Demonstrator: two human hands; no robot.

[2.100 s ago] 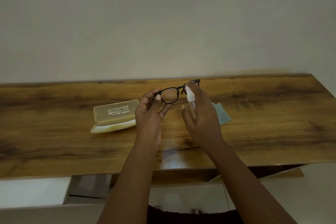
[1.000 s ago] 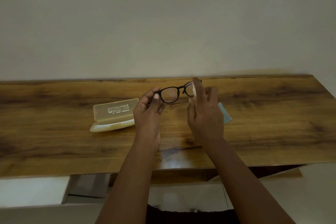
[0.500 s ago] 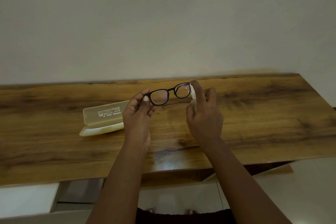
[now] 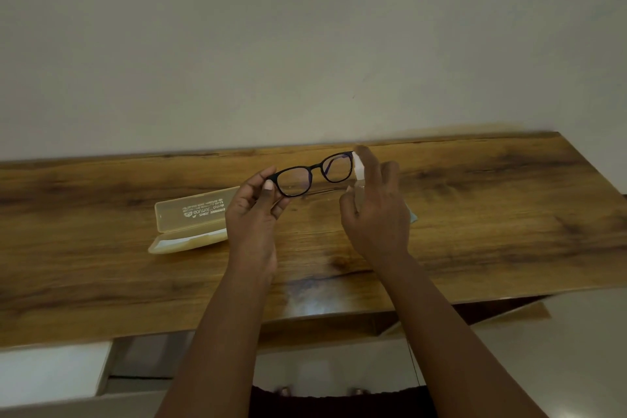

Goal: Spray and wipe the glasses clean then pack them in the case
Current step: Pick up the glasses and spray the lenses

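Black-framed glasses (image 4: pixel 317 168) hang above the wooden table (image 4: pixel 492 214), lenses facing me. My left hand (image 4: pixel 252 214) pinches their left end between thumb and fingers. My right hand (image 4: pixel 375 210) grips a small white spray bottle (image 4: pixel 359 173) beside the right lens, index finger raised on top of it. A translucent yellow case (image 4: pixel 190 219) lies open on the table left of my left hand. A light blue cloth (image 4: pixel 412 215) peeks out from behind my right hand.
A plain wall rises directly behind the table's far edge. White cabinet fronts (image 4: pixel 47 373) and a dark gap sit below the table's near edge.
The glasses and both hands have stayed close together over the table. My right index finger lifted onto the top of the bottle. The view shifted slightly, uncovering a corner of the cloth.
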